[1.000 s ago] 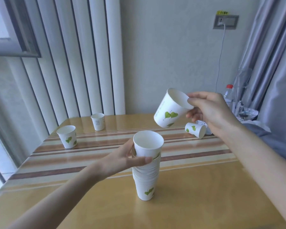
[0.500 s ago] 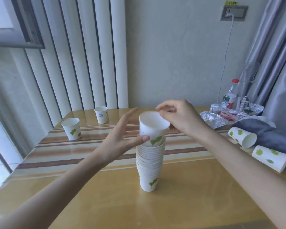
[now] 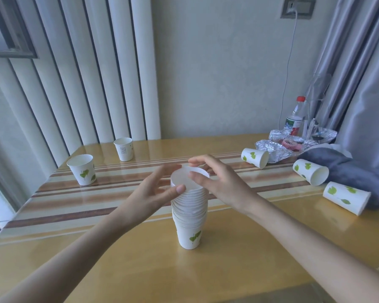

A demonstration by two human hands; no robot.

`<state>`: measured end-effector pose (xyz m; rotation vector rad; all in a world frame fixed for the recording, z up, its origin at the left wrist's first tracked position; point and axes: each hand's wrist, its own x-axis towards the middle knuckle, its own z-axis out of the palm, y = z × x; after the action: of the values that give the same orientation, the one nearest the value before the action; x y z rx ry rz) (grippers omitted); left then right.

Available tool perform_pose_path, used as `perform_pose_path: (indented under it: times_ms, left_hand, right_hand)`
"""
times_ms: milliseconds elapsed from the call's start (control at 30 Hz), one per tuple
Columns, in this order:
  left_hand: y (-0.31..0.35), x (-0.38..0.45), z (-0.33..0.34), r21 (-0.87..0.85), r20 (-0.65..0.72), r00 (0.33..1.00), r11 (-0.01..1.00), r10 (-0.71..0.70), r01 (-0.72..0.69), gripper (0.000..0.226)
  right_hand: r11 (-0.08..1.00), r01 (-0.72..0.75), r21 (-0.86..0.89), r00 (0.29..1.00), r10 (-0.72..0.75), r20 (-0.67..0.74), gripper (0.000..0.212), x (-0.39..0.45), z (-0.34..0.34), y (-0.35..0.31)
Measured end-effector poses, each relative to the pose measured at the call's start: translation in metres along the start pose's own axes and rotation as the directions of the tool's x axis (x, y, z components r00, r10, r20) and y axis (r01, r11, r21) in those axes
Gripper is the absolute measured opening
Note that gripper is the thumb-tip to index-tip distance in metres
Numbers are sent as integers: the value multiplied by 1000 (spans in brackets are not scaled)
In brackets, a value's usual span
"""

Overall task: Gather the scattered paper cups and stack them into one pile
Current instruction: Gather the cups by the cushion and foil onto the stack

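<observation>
At frame centre, my left hand and right hand, fingers spread loose, flank the top of the tall white leaf-printed paper cup stack standing on the yellow wooden bench, gripping nothing.

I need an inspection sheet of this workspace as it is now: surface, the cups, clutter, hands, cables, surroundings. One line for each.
Surface: wooden table, glossy, with a striped band across the middle.
Job's things: cup stack upright near the centre; two upright cups at the far left, leaf cup and printed cup; three cups on their sides at the right.
Clutter: crumpled foil, pink handheld fan, red-capped bottle, dark blue cloth.
Hands: left hand and right hand open around the stack's top, fingers at its rim.
Cables: white cable hanging from the wall socket.
Surroundings: vertical blinds left, grey curtain right.
</observation>
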<state>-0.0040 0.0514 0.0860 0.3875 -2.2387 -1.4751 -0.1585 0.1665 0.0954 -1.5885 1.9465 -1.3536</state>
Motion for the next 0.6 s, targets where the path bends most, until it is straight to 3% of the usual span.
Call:
perform_pose_path:
  times_ms: [67, 133, 233, 333, 600]
  left_hand:
    - [2, -2, -1, -3, 5, 1000, 1000, 11, -11, 54]
    - [0, 7, -8, 8, -76, 997, 1000, -6, 7, 61]
    - [-5, 38, -17, 52, -131, 990, 997, -45, 53, 38]
    - [-10, 79, -14, 164, -34, 997, 983, -74, 79, 30]
    - [5, 205, 34, 336, 291, 957, 936, -1, -102, 39]
  right_hand:
    - [987, -48, 151, 999, 47, 5, 40, -3, -1, 4]
    - [966, -109, 235, 993, 118, -26, 39, -2, -7, 16]
    - [974, -190, 124, 975, 202, -91, 21, 6, -23, 43]
    - [957, -286, -41, 953, 280, -116, 19, 12, -47, 74]
    - [842, -525, -128, 834, 477, -278, 15, 0, -113, 144]
